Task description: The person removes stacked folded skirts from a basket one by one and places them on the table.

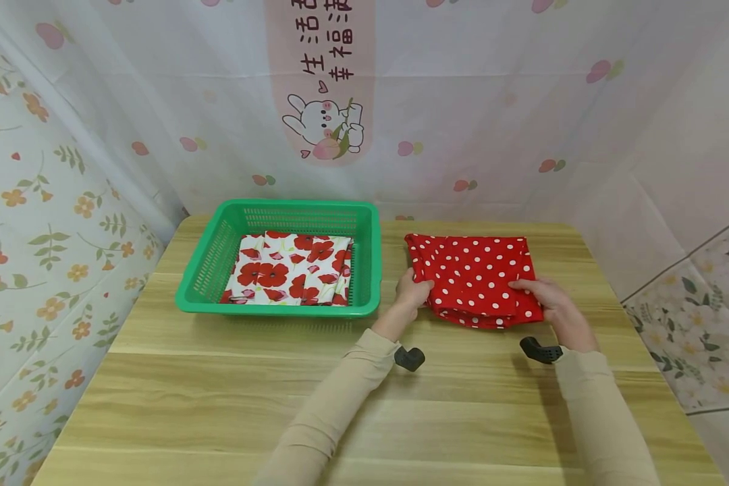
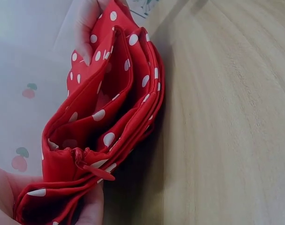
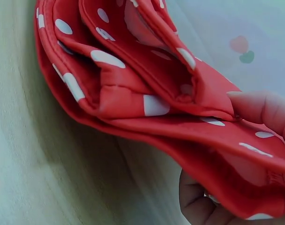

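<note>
Red dotted cloth (image 1: 476, 277): right of centre, head view. Left hand (image 1: 413, 295) and right hand (image 1: 555, 307) each grip one side, layers between thumb and fingers. From my remote station I'd tension both sides evenly, so loose folds lie stacked.

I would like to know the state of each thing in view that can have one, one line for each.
Red dotted cloth: folded in several layers, gaping at the edge.
Zipper pull: sticking out; whether the zipper is closed, I cannot tell.
Green basket: upright, uncovered, holding cloth.
Floral cloth: folded, lying inside.
Left hand: gripping the red cloth's left side.
Right hand: gripping its right side.
</note>
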`<control>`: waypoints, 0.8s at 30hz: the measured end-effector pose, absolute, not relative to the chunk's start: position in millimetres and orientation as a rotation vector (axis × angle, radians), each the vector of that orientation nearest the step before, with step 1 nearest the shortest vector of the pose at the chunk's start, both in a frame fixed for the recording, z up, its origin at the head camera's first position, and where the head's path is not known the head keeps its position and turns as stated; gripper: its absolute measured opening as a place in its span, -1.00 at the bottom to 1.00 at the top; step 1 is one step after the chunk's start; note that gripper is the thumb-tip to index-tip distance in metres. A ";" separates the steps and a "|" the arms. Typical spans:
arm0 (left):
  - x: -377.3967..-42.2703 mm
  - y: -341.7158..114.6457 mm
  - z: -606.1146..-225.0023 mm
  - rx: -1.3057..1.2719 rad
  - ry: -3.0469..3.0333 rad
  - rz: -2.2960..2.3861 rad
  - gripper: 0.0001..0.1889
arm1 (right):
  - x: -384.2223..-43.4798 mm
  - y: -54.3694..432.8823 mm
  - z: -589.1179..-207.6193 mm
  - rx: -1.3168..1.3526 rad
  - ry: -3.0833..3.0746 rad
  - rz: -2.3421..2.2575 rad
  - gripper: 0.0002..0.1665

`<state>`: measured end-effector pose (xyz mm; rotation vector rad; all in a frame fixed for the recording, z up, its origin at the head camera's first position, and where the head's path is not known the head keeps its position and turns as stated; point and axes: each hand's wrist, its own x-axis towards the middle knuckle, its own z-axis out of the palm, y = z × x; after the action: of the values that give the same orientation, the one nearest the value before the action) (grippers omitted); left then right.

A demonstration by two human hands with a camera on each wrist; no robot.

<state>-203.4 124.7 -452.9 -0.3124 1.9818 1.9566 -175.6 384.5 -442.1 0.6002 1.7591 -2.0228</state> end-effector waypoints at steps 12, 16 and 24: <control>-206.9 124.1 -461.6 -0.361 2.142 1.822 -0.46 | -179.7 379.9 -453.2 0.646 2.119 -1.759 -0.20; -208.1 123.6 -462.1 -0.341 2.283 1.744 -0.31 | -180.7 376.1 -457.4 0.642 2.314 -1.606 -0.21; -208.0 125.0 -465.9 -0.255 2.602 1.451 -0.26 | -181.7 365.6 -463.3 0.675 2.576 -1.300 -0.12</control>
<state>-208.0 125.0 -465.9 -0.2545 2.6018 1.4506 -181.7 365.6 -463.3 0.6746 2.5756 -1.3002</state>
